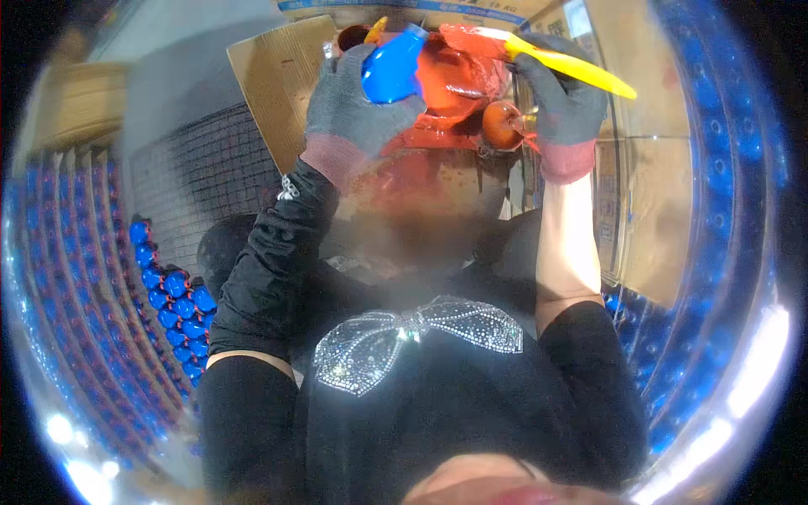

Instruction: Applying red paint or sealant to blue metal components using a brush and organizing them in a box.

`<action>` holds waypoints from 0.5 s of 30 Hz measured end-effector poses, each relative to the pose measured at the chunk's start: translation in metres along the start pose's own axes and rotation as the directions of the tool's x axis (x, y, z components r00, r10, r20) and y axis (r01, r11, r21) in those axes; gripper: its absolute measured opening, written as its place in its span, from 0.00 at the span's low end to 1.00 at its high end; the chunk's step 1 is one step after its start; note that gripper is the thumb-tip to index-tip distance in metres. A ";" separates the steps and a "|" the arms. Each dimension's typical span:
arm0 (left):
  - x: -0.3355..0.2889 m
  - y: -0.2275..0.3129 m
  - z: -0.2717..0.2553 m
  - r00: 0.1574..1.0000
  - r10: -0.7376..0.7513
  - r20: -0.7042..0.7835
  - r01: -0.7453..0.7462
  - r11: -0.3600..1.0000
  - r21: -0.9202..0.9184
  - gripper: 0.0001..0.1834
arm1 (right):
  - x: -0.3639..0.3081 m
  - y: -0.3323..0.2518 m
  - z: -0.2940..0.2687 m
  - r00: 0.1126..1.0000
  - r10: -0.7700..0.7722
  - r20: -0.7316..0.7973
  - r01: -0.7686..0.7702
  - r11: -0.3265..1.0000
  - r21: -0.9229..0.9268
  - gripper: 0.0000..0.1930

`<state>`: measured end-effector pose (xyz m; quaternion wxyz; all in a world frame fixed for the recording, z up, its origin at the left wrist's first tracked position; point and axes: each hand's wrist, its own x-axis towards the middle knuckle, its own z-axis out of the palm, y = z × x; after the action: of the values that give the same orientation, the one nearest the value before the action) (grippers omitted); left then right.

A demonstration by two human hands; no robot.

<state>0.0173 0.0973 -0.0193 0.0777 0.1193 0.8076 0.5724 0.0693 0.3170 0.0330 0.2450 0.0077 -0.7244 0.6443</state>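
Note:
My left hand (343, 105), in a grey glove with a reddish cuff, is closed around a smooth, glossy blue piece (392, 69) with a rounded body and a narrower end. In my right hand (571, 108), gloved alike, is a brush (581, 67) with a yellow handle. Its head is coated in red paint and points left, toward the blue piece, with a gap between them. Below and between both hands lies a paint-smeared red container or sheet (459, 84); its exact shape is hard to make out. A round reddish-brown object (502, 125) sits beside my right hand.
Many blue pieces with red parts (177, 284) stand in rows on my left. More blue pieces (720, 168) fill the right side. Cardboard (278, 80) leans behind my left arm, and cardboard boxes (648, 210) stand to the right. A dark grid (215, 164) lies at the left.

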 end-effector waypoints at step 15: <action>-0.004 0.001 -0.004 0.976 0.209 0.060 -0.214 0.874 0.437 0.36 | -0.004 -0.003 -0.003 0.980 -0.067 0.185 0.095 0.985 -0.144 0.10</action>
<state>0.0203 0.0925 -0.0170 -0.0101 0.2245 0.8977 0.3790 0.0750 0.3184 0.0342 0.2047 0.0765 -0.7896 0.5734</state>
